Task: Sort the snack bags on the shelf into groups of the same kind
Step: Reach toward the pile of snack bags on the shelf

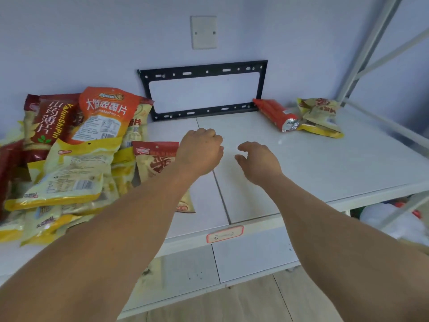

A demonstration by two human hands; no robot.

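Note:
A heap of snack bags covers the left of the white shelf [313, 159]: an orange bag [104, 112] leans on top, a dark red bag [50, 122] stands behind it, and several yellow bags [69, 177] lie in front. A red-topped yellow bag [155, 159] lies at the heap's right edge, partly under my left forearm. My left hand [199, 149] hovers over the shelf's middle, fingers curled with nothing in them. My right hand [257, 161] is beside it, fingers apart and empty. At the back right lie an orange bag [276, 113] and a yellow bag [321, 117].
A black metal bracket [204, 73] leans against the wall behind the shelf. A red-bordered label [225, 233] is stuck on the shelf's front edge. White shelf posts [371, 47] rise at the right. A lower shelf holds white plastic bags [394, 219].

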